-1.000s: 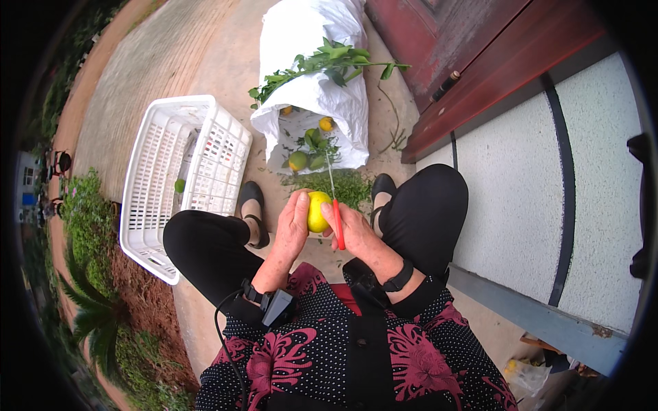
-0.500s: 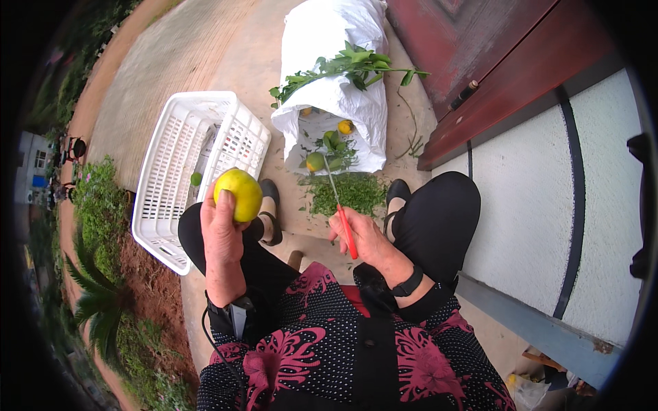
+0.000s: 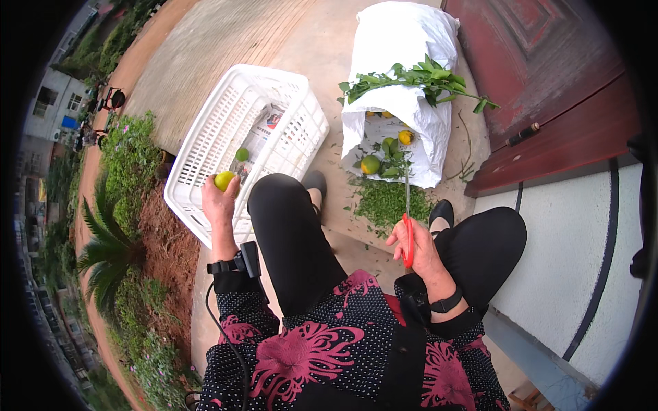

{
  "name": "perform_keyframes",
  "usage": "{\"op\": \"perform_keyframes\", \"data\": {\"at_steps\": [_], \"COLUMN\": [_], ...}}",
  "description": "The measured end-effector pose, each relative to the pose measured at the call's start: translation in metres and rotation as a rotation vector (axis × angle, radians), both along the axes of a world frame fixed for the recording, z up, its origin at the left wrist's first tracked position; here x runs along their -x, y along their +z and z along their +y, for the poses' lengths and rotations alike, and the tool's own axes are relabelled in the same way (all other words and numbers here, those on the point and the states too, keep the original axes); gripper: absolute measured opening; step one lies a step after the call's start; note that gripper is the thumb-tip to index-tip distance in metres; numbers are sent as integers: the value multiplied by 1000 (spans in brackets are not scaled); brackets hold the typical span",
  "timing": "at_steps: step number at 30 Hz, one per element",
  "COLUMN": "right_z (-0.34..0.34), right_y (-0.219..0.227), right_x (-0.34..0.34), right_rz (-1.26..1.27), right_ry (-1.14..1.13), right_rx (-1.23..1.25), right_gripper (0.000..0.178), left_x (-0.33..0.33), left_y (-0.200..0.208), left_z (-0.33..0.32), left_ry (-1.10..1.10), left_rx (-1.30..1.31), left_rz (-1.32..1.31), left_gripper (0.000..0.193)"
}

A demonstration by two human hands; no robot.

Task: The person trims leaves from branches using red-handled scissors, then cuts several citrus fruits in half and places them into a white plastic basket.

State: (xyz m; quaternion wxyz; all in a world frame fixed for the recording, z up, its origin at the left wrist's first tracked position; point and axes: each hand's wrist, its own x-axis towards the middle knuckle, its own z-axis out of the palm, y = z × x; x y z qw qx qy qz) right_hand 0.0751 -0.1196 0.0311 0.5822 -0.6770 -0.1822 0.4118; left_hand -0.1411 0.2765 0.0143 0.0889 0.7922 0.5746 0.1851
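Note:
My left hand [image 3: 220,199] grips a yellow-green citrus fruit [image 3: 224,180] over the near end of a white plastic basket [image 3: 179,179]. Inside the basket lie a green citrus fruit [image 3: 242,155] and a sheet of newspaper [image 3: 259,142]. In front of my right knee, my right hand [image 3: 426,255] is closed round the red handles of a pair of scissors [image 3: 409,241], blades pointing away from me. Beyond the blades, a white woven sack [image 3: 404,41] lies with its mouth toward me. Several citrus fruits, among them an orange-yellow one [image 3: 406,138], sit in its opening with leaves.
A leafy branch [image 3: 418,79] lies across the sack. Leaf clippings [image 3: 391,203] cover the ground between my feet. On the right stand a dark red door [image 3: 548,75] and a white wall [image 3: 555,246]; on the left, a planted bed [image 3: 161,240] runs beside the paving.
My left hand has carried the citrus fruit left and away from me, over the basket. The view has turned leftward. My right hand still holds the scissors near my right knee.

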Motion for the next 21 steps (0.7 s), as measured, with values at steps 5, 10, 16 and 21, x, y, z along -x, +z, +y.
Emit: {"op": "perform_keyframes", "data": {"at_steps": [5,10,16,21], "right_z": [10,24,38,49], "right_y": [-3,-9,-11,-13], "right_x": [-3,-3,-11,-18], "right_rz": [-4,46,29,67], "right_ry": [21,-20,9,-35], "right_rx": [78,99,125,193], "right_gripper": [42,40,36,30], "left_x": [-20,-31,-20,-11], "left_y": [-14,-29,-81,-128], "left_z": [25,73,122,146], "left_ry": [116,0,-189,-416], "left_rx": [135,360,486,611], "left_rz": [185,438,661,754], "left_gripper": [66,66,59,59]}}
